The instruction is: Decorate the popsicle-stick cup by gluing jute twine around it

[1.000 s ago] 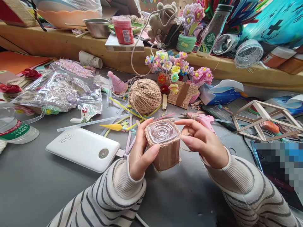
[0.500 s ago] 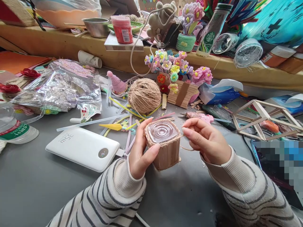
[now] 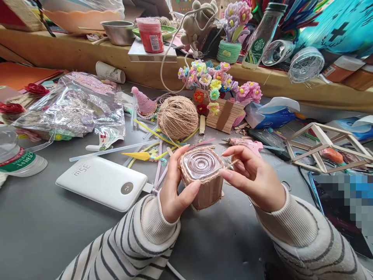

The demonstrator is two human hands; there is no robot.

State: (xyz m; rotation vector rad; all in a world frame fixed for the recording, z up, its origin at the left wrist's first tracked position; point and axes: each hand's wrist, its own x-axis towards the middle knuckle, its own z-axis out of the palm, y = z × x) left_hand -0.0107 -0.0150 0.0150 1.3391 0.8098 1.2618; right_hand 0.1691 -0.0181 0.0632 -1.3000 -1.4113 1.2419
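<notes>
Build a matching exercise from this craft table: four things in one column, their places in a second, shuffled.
Things
1. ball of jute twine
2. white power bank
3. pink glue gun
4. stick-covered container

Places
A. gripped between the left hand and the right hand
B. flat on the grey table, left of the left hand
C. lying just beyond the right hand
D. behind the container, beside the pipe-cleaner flowers

Pairs: 1-D, 2-B, 3-C, 4-A
</notes>
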